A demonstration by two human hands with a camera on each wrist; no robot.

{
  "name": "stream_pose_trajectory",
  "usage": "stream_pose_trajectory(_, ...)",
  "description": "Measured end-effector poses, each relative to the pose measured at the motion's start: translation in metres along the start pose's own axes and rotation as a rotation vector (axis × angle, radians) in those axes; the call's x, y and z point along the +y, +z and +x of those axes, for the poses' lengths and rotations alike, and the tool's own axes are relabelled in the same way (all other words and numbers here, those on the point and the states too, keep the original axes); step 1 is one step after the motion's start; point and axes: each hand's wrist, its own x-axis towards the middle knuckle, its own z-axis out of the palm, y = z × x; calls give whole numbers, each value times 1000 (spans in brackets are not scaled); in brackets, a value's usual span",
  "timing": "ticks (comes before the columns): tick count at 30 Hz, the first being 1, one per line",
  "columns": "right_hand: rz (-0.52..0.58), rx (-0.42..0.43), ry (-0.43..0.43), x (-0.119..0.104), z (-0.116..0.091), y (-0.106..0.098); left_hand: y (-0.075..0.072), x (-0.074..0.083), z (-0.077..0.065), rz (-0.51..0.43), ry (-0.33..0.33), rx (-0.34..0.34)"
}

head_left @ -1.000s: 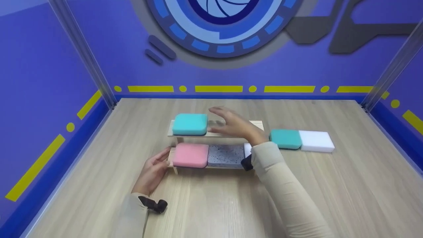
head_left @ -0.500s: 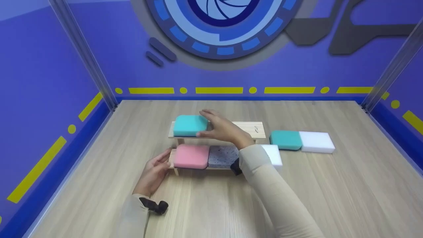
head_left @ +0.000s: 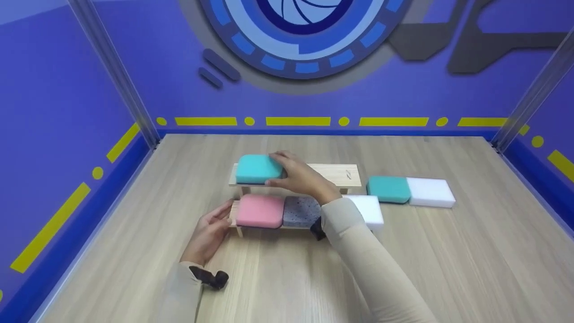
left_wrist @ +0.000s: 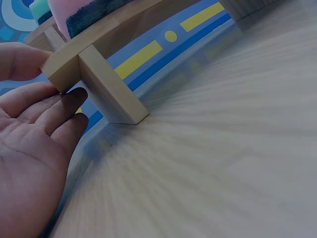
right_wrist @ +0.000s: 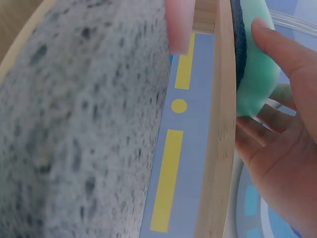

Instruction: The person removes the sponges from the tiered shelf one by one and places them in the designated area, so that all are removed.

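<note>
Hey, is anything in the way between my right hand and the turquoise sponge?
Nothing visible is: the right hand grips the turquoise sponge by its right end. The speckled gray block sits nearer the camera, on the lower shelf.

a lab-like booth, with printed blue panels (head_left: 157, 54) and metal posts (head_left: 108, 67) round a tabletop (head_left: 278, 278).

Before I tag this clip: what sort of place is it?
Probably a test booth: printed blue panels and metal corner posts border a wood-grain table, which holds a rack of sponge-like blocks.
</note>
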Motion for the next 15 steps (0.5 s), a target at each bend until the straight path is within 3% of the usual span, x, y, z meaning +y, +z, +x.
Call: stream_pose_trajectory(15,42,12,20,-3,-1,0,1,1,0,7,14,-6)
